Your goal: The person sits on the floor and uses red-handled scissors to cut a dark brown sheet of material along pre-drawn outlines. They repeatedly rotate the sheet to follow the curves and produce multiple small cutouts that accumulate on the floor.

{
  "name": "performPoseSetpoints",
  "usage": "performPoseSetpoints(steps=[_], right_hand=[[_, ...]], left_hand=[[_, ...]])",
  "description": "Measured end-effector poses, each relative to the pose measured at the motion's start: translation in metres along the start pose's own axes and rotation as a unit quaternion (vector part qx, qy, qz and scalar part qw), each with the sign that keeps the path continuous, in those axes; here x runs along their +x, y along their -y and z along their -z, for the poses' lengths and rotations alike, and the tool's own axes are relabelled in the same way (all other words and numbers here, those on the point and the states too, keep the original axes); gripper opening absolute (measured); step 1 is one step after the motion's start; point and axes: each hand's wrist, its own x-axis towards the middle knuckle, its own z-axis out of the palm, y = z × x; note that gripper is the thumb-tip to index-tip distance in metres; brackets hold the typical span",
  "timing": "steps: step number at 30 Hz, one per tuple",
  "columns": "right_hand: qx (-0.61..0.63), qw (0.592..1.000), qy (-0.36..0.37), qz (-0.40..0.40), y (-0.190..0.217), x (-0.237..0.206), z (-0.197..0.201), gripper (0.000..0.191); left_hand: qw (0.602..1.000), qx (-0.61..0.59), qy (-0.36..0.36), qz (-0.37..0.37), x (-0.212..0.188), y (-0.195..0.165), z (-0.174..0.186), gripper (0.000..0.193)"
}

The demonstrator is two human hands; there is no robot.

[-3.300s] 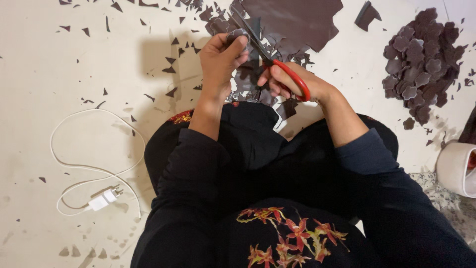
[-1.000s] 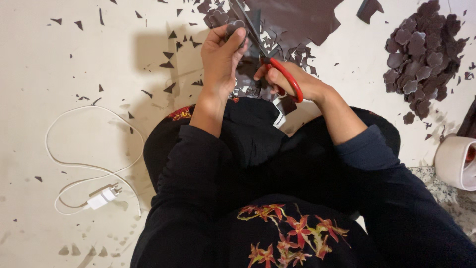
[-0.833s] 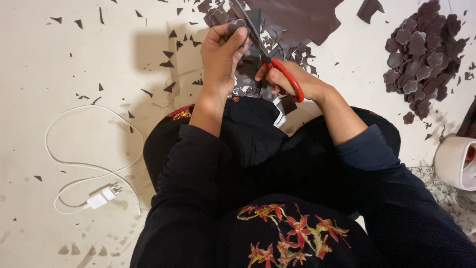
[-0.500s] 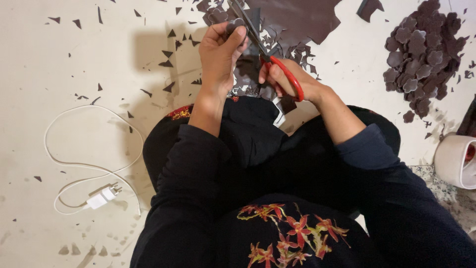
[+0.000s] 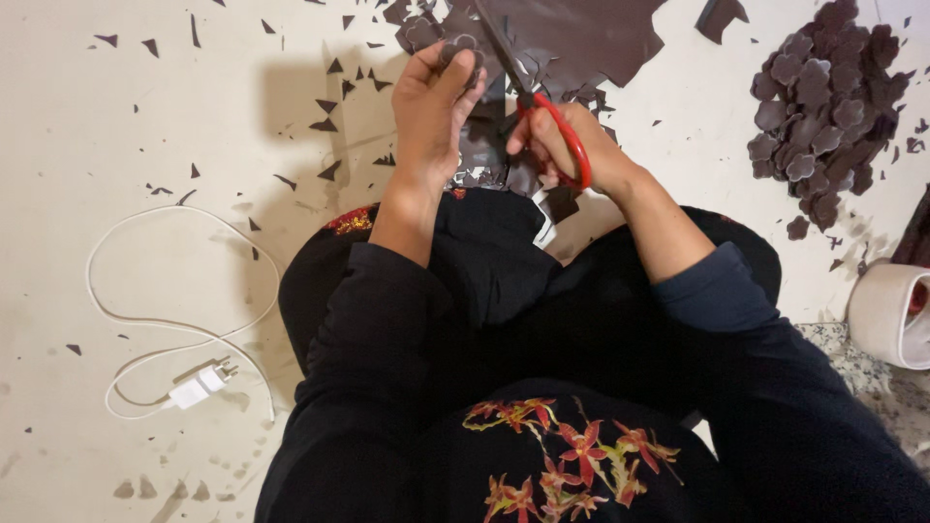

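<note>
Red-handled scissors [image 5: 542, 116] in right hand [image 5: 572, 145], fingers through loops, blades at small dark flower-shaped piece [image 5: 460, 48]. Left hand [image 5: 431, 107] pinches piece between fingers above lap. Pile of cut flowers [image 5: 823, 97] on floor at right; white charger cable [image 5: 174, 329] at left.

We hold a small dark brown flower-shaped piece [image 5: 460, 50] upright at our left fingertips, above the floor. Red-handled scissors [image 5: 528, 97] sit in our right hand, their dark blades angled up and away, tips just beside the piece.
</note>
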Motion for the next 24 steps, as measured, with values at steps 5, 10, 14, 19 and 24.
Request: performPoseSetpoints(steps=[5, 10, 14, 19, 24], right_hand=[[-0.051, 0.996, -0.038, -0.056, 0.002, 0.007, 0.006, 0.078], [-0.109, 0.986, -0.075, -0.098, 0.005, 0.009, 0.01, 0.076], [-0.134, 0.984, -0.081, -0.09, 0.012, 0.004, 0.014, 0.074], [-0.187, 0.972, -0.093, -0.104, 0.028, -0.003, 0.026, 0.071], [-0.177, 0.971, -0.12, -0.105, 0.035, -0.01, 0.04, 0.07]], left_hand=[[0.997, -0.043, -0.03, 0.05, 0.007, -0.003, 0.009, 0.022], [0.996, -0.042, -0.052, 0.058, 0.01, -0.002, 0.016, 0.028], [0.993, -0.026, -0.099, 0.065, 0.014, 0.006, 0.028, 0.025], [0.973, 0.047, -0.212, 0.079, 0.03, 0.0, 0.02, 0.019], [0.985, -0.044, -0.156, -0.056, 0.098, -0.04, -0.012, 0.021]])
